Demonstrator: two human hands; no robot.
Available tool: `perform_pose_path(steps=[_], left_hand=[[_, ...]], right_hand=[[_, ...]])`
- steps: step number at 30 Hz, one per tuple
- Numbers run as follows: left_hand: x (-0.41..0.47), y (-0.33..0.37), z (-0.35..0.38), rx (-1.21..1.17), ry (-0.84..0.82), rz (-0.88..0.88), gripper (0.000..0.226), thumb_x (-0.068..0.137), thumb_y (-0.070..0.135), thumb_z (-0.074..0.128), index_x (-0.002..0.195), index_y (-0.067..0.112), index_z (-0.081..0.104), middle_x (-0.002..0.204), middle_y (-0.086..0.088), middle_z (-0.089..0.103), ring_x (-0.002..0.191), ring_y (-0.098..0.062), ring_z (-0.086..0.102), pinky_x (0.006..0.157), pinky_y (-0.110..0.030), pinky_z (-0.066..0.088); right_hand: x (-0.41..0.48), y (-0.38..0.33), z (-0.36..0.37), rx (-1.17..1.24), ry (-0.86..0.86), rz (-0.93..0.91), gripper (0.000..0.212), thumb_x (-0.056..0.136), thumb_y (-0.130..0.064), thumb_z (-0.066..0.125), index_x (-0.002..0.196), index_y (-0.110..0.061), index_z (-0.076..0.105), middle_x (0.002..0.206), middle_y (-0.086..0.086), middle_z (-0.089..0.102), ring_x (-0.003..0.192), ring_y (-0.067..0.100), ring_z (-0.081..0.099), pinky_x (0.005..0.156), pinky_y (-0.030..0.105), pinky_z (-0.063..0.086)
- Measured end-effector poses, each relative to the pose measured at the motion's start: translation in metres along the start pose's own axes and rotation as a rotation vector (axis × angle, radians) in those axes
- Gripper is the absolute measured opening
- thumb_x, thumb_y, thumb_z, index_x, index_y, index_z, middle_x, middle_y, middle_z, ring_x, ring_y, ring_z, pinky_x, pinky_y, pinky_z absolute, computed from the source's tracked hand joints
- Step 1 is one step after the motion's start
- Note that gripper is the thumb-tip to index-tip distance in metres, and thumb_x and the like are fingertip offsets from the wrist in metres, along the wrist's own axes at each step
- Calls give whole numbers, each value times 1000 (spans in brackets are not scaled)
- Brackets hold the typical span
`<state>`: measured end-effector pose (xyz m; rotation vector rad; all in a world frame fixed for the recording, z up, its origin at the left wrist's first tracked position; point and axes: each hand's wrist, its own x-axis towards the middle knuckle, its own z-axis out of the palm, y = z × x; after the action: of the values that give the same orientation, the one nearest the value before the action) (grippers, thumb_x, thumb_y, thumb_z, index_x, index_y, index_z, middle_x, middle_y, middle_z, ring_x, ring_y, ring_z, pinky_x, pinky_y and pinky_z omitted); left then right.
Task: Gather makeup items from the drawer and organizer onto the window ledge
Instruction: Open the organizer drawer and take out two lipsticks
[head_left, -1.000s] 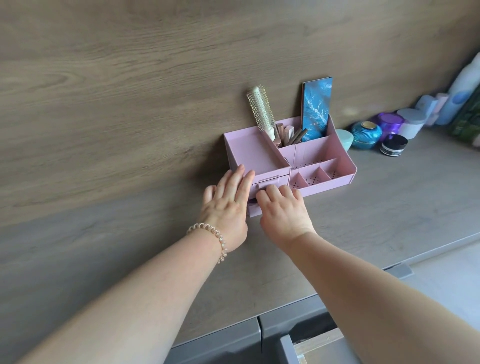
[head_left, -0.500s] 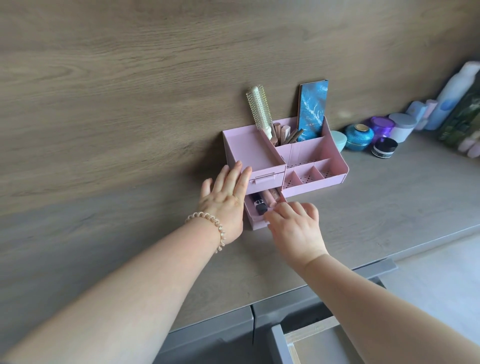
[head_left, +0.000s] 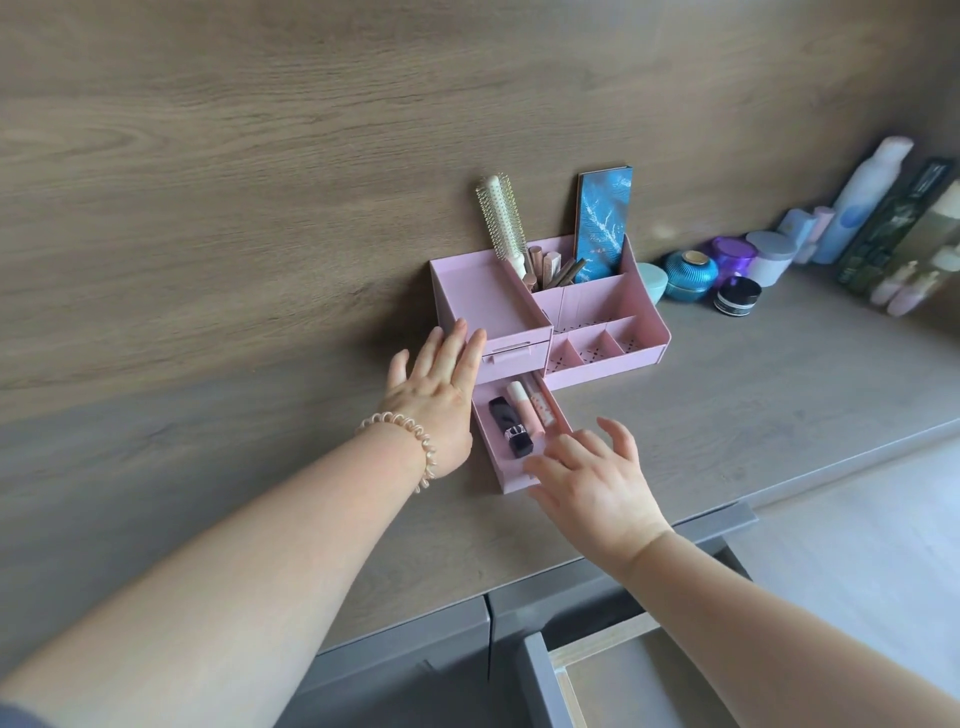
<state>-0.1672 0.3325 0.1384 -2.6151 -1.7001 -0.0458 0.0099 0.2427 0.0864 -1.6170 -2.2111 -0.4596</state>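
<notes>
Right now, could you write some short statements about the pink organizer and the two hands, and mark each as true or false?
1. The lower drawer of the organizer is pulled out. True.
2. The right hand holds the black lipstick. False: the lipstick lies in the drawer, and the hand's fingers are open.
3. The left hand lies flat against the organizer. True.
4. The hairbrush lies in the drawer. False: it stands in the organizer.

lower drawer (head_left: 513, 477) pulled further out, lipsticks (head_left: 511, 427) exposed, right hand (head_left: 597, 491) opened
</notes>
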Motion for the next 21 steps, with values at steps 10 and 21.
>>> perform_pose_path(steps=[10, 21], left_hand=[[-18, 43, 10, -300, 211, -169, 48, 69, 51, 63, 107, 24, 55, 109, -1, 59, 105, -27, 51, 86, -38, 37], [8, 42, 25, -224, -99, -246, 54, 63, 57, 65, 106, 26, 54, 113, -4, 55, 110, -29, 45, 90, -37, 38]], right_hand=[[61, 15, -8, 89, -376, 344, 27, 91, -35, 40, 107, -31, 61, 114, 0, 57, 113, 26, 44, 97, 39, 28], [63, 9, 1, 35, -398, 253, 20, 83, -27, 54, 95, -28, 69, 118, -4, 59, 130, 27, 31, 106, 41, 20]])
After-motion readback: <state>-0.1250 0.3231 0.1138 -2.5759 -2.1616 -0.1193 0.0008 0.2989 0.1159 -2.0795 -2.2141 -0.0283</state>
